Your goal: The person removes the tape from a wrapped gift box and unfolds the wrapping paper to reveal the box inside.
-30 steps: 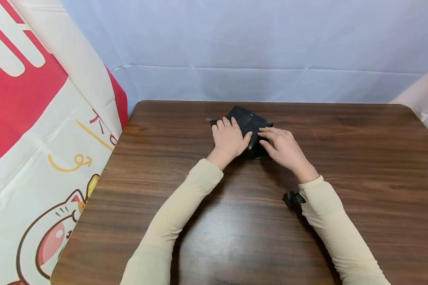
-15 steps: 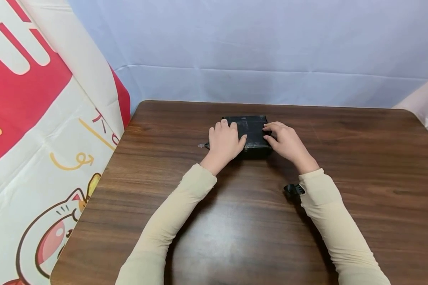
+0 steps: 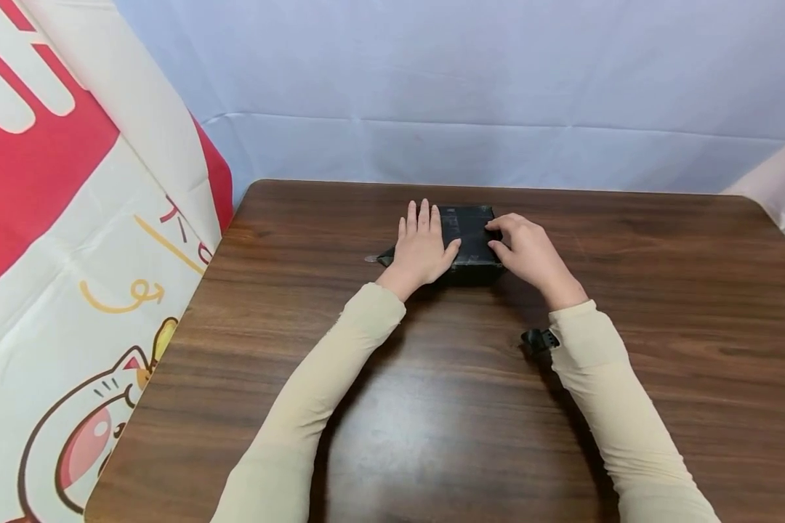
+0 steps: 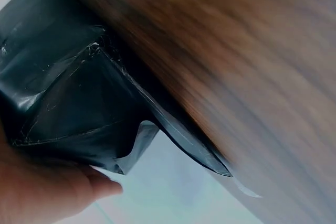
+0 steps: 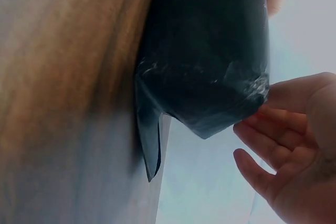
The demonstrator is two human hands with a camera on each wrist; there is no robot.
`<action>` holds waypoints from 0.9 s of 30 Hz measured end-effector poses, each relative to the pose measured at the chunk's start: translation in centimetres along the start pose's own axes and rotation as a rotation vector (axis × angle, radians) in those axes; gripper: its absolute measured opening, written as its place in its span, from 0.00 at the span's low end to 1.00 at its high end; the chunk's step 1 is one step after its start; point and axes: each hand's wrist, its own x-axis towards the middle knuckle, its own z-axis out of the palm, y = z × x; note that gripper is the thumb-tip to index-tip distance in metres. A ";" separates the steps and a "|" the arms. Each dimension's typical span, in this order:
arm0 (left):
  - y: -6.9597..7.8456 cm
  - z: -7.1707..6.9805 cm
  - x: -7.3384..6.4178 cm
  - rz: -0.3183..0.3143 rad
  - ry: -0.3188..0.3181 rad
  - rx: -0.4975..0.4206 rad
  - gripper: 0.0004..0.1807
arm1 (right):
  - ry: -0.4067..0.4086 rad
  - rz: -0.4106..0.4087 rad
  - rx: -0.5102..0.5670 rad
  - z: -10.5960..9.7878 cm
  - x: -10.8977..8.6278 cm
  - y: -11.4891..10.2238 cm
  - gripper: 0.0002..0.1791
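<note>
A black plastic-wrapped package (image 3: 474,236), shaped like a small box, lies on the table near its far edge. My left hand (image 3: 421,250) rests on the package's left part with its fingers straight. At the right side, my right hand (image 3: 528,250) touches the top edge with fingertips and thumb apart and loosely bent. In the left wrist view, the package (image 4: 79,87) has a folded end and a loose flap sticking out along the table. The right wrist view shows the other folded end of the package (image 5: 205,51), with a finger of the right hand (image 5: 299,150) against its corner.
The brown wooden table (image 3: 432,392) extends around the package. A pale blue cloth (image 3: 464,87) hangs behind it, and a printed red and white cloth (image 3: 91,218) hangs at the left. A black strapped device (image 3: 539,340) sits at the right sleeve.
The package has turned from a slant to lie square with the table's far edge. The left hand's fingers have straightened on top; the right hand remains at the right side.
</note>
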 end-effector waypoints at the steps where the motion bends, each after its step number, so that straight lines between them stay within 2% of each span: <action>1: 0.1 0.0 0.0 -0.002 -0.007 0.009 0.42 | -0.005 0.003 0.000 -0.1 0.1 0.0 0.17; 6: 0.2 0.0 0.1 -0.004 0.008 0.058 0.42 | 0.000 0.013 0.013 -0.1 1.7 -0.3 0.16; 14: 0.1 0.6 0.1 0.029 0.014 0.046 0.42 | 0.049 0.011 0.076 1.7 5.0 -0.3 0.13; 27: 0.2 0.2 -0.6 0.026 0.021 0.047 0.42 | 0.069 0.026 0.075 2.2 5.8 -0.9 0.11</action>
